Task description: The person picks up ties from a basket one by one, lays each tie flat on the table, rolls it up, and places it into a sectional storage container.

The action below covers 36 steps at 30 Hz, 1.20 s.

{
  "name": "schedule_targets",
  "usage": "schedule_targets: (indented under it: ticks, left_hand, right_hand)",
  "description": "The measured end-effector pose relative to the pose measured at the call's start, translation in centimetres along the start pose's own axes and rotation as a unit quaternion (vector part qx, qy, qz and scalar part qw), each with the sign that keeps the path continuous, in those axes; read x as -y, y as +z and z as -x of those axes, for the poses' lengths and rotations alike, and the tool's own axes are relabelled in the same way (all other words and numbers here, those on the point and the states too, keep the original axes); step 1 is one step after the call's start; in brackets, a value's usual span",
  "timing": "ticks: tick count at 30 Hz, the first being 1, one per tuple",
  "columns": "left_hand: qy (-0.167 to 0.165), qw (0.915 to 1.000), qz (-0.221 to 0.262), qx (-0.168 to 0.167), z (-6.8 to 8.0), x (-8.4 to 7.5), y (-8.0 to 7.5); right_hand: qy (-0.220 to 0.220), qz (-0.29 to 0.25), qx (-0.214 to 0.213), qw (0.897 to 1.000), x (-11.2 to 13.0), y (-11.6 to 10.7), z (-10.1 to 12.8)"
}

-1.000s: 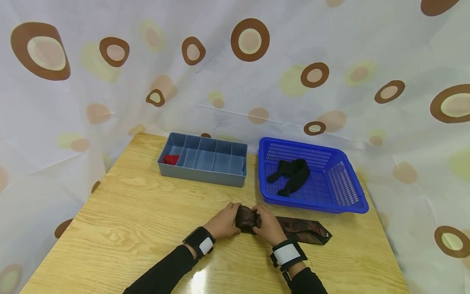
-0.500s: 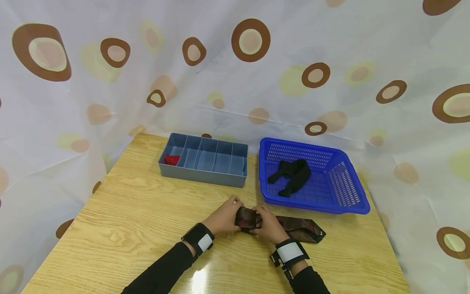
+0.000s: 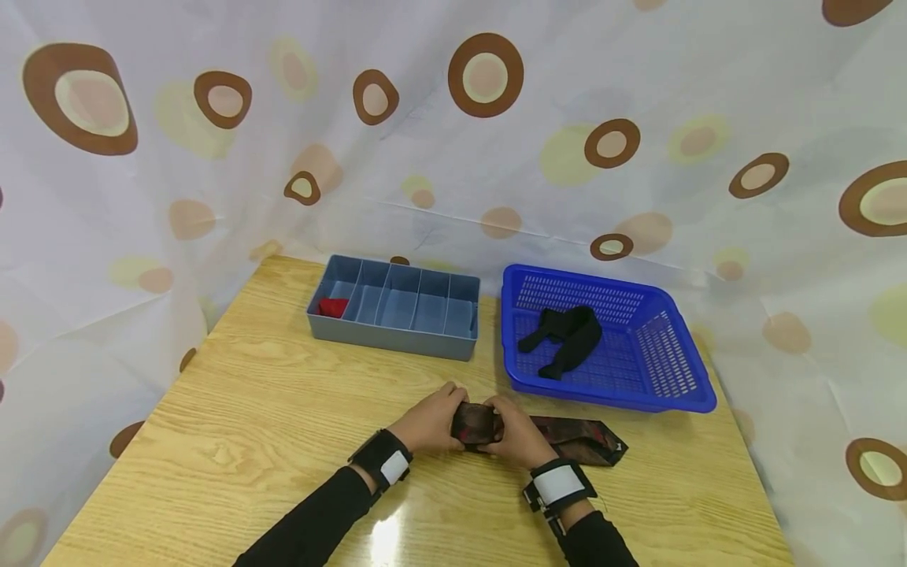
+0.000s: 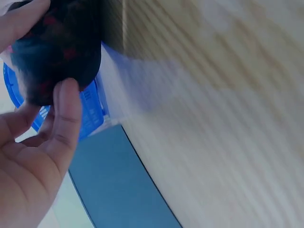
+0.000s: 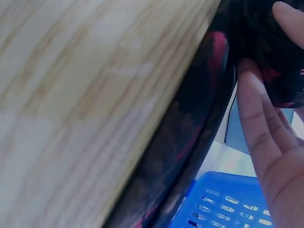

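Note:
A dark brown necktie with red marks [image 3: 473, 424] lies near the table's middle, its left part rolled up and its pointed end flat to the right. My left hand [image 3: 434, 422] grips the left side of the roll, with thumb and fingers around it, as the left wrist view also shows. On the roll's right side, my right hand [image 3: 520, 435] holds it between thumb and fingers. In the right wrist view, the unrolled length of the necktie [image 5: 180, 128] runs away from the roll along the table. The roll's underside is hidden.
Behind the hands stands a grey-blue divided box [image 3: 393, 337], with a red rolled cloth [image 3: 332, 308] in its leftmost compartment. A blue basket [image 3: 609, 400] at the back right holds a black strip of cloth [image 3: 577, 339]. A patterned sheet hangs behind the wooden table [image 3: 234, 441].
The necktie's pointed end has shifted a little left toward the hands. Both hands keep hold of the roll in nearly the same place.

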<state>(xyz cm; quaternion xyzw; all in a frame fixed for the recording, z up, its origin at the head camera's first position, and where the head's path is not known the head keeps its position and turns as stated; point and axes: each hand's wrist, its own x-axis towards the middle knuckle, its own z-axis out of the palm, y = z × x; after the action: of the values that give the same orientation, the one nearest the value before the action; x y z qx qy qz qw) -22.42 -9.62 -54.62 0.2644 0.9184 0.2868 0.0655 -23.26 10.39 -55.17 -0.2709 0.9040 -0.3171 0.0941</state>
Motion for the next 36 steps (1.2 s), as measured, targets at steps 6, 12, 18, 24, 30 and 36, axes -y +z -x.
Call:
schedule_targets:
  ticks: [6,12,18,24,30,36]
  left_hand:
    - [-0.01,0.9988,-0.046,0.012,-0.2,0.0,-0.2]
    - [0.006,0.9996,-0.027,0.009,-0.2,0.4,0.5]
    - [-0.006,0.9999,0.015,0.003,-0.2,0.8,0.9]
    - [-0.006,0.9963,0.085,0.003,-0.3,0.4,0.5]
    - [0.029,0.9954,0.09,0.012,0.1,0.1,0.1]
    - [0.017,0.9971,0.074,-0.001,0.2,0.4,0.4]
  right_hand:
    - [0.005,0.004,0.011,1.0,-0.2,-0.2,-0.1]
    - [0.005,0.011,0.0,1.0,0.1,-0.1,0.0]
    - [0.048,-0.046,-0.031,0.997,0.0,0.4,-0.1]
    - [0.078,-0.092,-0.025,0.992,-0.5,1.2,-0.1]
    - [0.06,0.013,-0.065,0.996,-0.6,1.8,0.1]
    - [0.049,0.009,-0.009,0.999,0.0,1.2,0.7]
